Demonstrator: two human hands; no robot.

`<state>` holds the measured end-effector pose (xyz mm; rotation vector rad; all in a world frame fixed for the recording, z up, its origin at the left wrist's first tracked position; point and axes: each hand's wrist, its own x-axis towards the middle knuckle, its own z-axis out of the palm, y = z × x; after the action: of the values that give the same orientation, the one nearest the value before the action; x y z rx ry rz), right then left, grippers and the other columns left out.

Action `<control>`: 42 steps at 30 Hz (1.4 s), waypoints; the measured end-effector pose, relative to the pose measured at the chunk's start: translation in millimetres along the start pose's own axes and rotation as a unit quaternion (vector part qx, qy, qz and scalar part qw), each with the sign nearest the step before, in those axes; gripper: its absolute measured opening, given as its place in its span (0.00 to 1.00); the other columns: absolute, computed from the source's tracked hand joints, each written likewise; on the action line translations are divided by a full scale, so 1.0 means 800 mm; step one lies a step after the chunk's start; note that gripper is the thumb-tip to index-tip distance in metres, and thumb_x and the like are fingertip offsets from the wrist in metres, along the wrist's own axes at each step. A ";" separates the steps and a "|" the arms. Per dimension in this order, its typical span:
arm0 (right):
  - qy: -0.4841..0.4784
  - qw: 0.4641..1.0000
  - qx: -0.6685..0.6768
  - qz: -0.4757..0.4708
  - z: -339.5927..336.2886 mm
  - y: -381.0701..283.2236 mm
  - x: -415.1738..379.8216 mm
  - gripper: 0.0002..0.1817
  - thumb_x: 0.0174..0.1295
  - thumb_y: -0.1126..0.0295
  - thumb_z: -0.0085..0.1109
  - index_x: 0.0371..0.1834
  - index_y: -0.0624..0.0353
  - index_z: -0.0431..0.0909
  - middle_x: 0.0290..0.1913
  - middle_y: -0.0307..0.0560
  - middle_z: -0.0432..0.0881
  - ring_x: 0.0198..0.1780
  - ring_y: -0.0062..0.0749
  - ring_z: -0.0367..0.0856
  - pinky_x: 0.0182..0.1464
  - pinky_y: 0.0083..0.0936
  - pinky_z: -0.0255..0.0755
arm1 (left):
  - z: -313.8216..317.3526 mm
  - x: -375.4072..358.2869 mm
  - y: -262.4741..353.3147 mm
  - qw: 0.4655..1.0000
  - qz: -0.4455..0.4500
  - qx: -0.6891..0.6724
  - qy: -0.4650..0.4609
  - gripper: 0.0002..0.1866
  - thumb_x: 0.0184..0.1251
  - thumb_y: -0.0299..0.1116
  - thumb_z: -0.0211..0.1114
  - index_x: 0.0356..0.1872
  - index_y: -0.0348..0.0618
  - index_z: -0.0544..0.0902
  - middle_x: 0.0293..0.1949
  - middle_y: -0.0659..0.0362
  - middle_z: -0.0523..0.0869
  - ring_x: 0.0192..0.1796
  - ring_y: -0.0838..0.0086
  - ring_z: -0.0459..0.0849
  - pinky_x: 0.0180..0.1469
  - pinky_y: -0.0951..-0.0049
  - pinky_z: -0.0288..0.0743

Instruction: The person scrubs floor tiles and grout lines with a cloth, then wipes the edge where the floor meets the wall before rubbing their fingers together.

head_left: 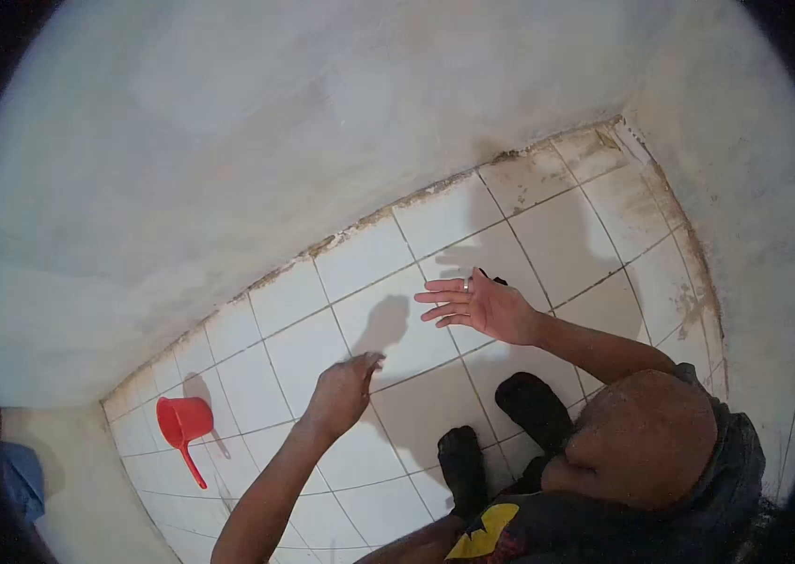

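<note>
My left hand (341, 397) is over the white tiled floor (360, 470), its fingers curled in and pressed together near the fingertips. What it holds, if anything, I cannot tell. To its right, my right hand (487, 310) is stretched out with the palm showing, fingers spread and a ring (466, 285) on one of them. A small black thing (493, 278) shows at the upper edge of this hand, partly hidden behind it. Both hands cast shadows on the tiles.
A red plastic water dipper (187, 420) with a long handle is on the floor at left. Stained pale walls (322, 113) meet the tiles along a crumbling edge. My feet in black socks (534, 409) are below my right hand. Blue cloth (20, 479) shows at far left.
</note>
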<state>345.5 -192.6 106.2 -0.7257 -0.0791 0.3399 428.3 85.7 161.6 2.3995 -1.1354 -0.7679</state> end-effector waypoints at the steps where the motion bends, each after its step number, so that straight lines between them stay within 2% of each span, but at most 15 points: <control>1: -0.006 1.000 0.026 -0.001 0.006 -0.001 -0.002 0.41 0.72 0.41 0.23 0.73 0.68 0.50 0.73 0.59 0.56 0.69 0.46 0.64 0.70 0.39 0.56 | 0.001 0.008 0.019 0.999 0.017 0.010 0.039 0.13 0.69 0.31 0.56 0.51 0.39 0.76 0.46 0.47 0.82 0.49 0.54 0.80 0.53 0.59 0.73; 5: -0.013 0.997 0.080 -0.009 0.029 -0.009 -0.015 0.45 0.69 0.37 0.24 0.74 0.68 0.46 0.75 0.60 0.51 0.73 0.46 0.57 0.74 0.37 0.49 | 0.007 0.034 0.069 0.972 0.110 0.095 0.183 0.23 0.67 0.37 0.59 0.60 0.36 0.72 0.62 0.46 0.73 0.68 0.57 0.67 0.68 0.56 0.61; 8: 0.027 0.994 0.103 0.000 0.048 -0.010 -0.024 0.47 0.68 0.34 0.23 0.74 0.68 0.45 0.76 0.59 0.49 0.75 0.44 0.52 0.75 0.37 0.44 | 0.020 0.049 0.081 0.949 0.236 0.187 0.089 0.30 0.68 0.46 0.58 0.63 0.35 0.69 0.66 0.46 0.68 0.73 0.57 0.59 0.73 0.57 0.51; 11: -0.038 0.985 0.164 0.047 0.059 0.005 -0.027 0.49 0.67 0.32 0.21 0.74 0.68 0.44 0.76 0.59 0.48 0.77 0.40 0.48 0.76 0.37 0.40 | 0.069 0.065 0.091 0.890 0.374 0.240 0.099 0.32 0.69 0.53 0.54 0.64 0.36 0.70 0.69 0.46 0.65 0.73 0.57 0.57 0.75 0.59 0.48; 12: -0.071 0.966 0.240 0.063 0.068 0.003 -0.027 0.50 0.66 0.31 0.18 0.74 0.68 0.44 0.76 0.58 0.48 0.77 0.41 0.48 0.76 0.38 0.37 | 0.061 0.062 0.108 0.896 0.355 0.240 0.114 0.32 0.70 0.54 0.53 0.63 0.37 0.71 0.67 0.49 0.68 0.72 0.60 0.60 0.75 0.60 0.47; 15: -0.054 0.967 0.228 0.097 0.065 -0.003 -0.036 0.48 0.67 0.33 0.23 0.74 0.68 0.47 0.76 0.57 0.50 0.76 0.41 0.52 0.75 0.40 0.43 | 0.074 0.073 0.087 0.850 0.415 0.293 0.141 0.29 0.70 0.50 0.52 0.64 0.40 0.71 0.66 0.51 0.70 0.72 0.62 0.61 0.75 0.61 0.47; 18: -0.080 0.988 0.014 0.129 0.052 -0.011 -0.042 0.39 0.72 0.44 0.38 0.72 0.68 0.53 0.74 0.55 0.55 0.73 0.39 0.58 0.72 0.40 0.53 | 0.093 0.062 0.060 0.842 0.402 0.350 0.082 0.27 0.68 0.46 0.52 0.64 0.42 0.72 0.66 0.51 0.71 0.72 0.64 0.61 0.75 0.60 0.47; 21: -0.061 0.989 -0.033 0.133 0.038 -0.004 -0.049 0.29 0.71 0.60 0.50 0.68 0.68 0.61 0.70 0.52 0.63 0.69 0.33 0.65 0.66 0.35 0.64 | 0.089 0.050 0.053 0.843 0.425 0.326 0.042 0.25 0.66 0.39 0.55 0.62 0.37 0.73 0.63 0.51 0.73 0.70 0.63 0.65 0.73 0.63 0.55; 24: -0.034 0.977 -0.057 0.204 0.031 -0.003 -0.049 0.23 0.69 0.68 0.54 0.64 0.69 0.66 0.63 0.50 0.72 0.63 0.28 0.71 0.61 0.30 0.68 | 0.085 0.042 0.065 0.828 0.453 0.315 0.101 0.24 0.62 0.37 0.56 0.58 0.37 0.76 0.58 0.53 0.77 0.67 0.61 0.68 0.74 0.61 0.54; 27: -0.029 0.973 -0.078 0.216 0.022 -0.002 -0.046 0.22 0.69 0.67 0.55 0.62 0.68 0.69 0.55 0.47 0.78 0.55 0.26 0.77 0.56 0.28 0.72 | 0.088 0.042 0.076 0.832 0.441 0.318 0.109 0.22 0.57 0.35 0.57 0.52 0.36 0.79 0.54 0.52 0.79 0.62 0.59 0.73 0.73 0.57 0.56; 30: -0.038 0.965 -0.117 0.231 0.016 -0.004 -0.044 0.22 0.68 0.68 0.56 0.62 0.68 0.70 0.51 0.45 0.81 0.49 0.23 0.78 0.52 0.26 0.74 | 0.079 0.041 0.086 0.821 0.433 0.367 0.068 0.21 0.54 0.36 0.60 0.50 0.43 0.82 0.60 0.49 0.76 0.66 0.55 0.69 0.73 0.54 0.57; 33: -0.051 0.946 -0.201 0.248 0.006 0.002 -0.041 0.16 0.69 0.66 0.55 0.55 0.65 0.75 0.46 0.42 0.81 0.45 0.21 0.78 0.48 0.25 0.74 | 0.086 0.042 0.085 0.817 0.451 0.357 0.047 0.21 0.51 0.37 0.60 0.49 0.43 0.82 0.56 0.51 0.78 0.62 0.59 0.73 0.70 0.55 0.63; 36: 0.010 0.957 -0.133 0.256 0.014 0.003 -0.044 0.14 0.72 0.60 0.51 0.48 0.60 0.76 0.39 0.37 0.79 0.41 0.19 0.77 0.44 0.24 0.74 | 0.083 0.047 0.089 0.796 0.464 0.373 0.110 0.20 0.53 0.37 0.61 0.48 0.42 0.82 0.52 0.55 0.80 0.59 0.64 0.75 0.66 0.59 0.68; 39: 0.030 0.970 -0.097 0.220 0.010 0.032 -0.042 0.16 0.73 0.55 0.48 0.44 0.56 0.74 0.34 0.33 0.76 0.38 0.16 0.75 0.43 0.22 0.72 | 0.083 0.053 0.084 0.810 0.481 0.322 0.099 0.19 0.58 0.37 0.60 0.49 0.41 0.81 0.49 0.56 0.81 0.57 0.65 0.76 0.63 0.62 0.71; 42: 0.123 0.963 -0.040 0.238 0.067 0.024 -0.033 0.19 0.71 0.49 0.48 0.46 0.54 0.72 0.31 0.33 0.76 0.32 0.17 0.76 0.34 0.22 0.73 | 0.108 0.062 0.062 0.779 0.528 0.313 0.131 0.17 0.61 0.37 0.60 0.49 0.41 0.81 0.48 0.56 0.81 0.58 0.64 0.75 0.58 0.62 0.72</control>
<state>305.3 -153.9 134.5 -0.8589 0.3250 0.7044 372.2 7.7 105.1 1.6357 -2.4731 0.3717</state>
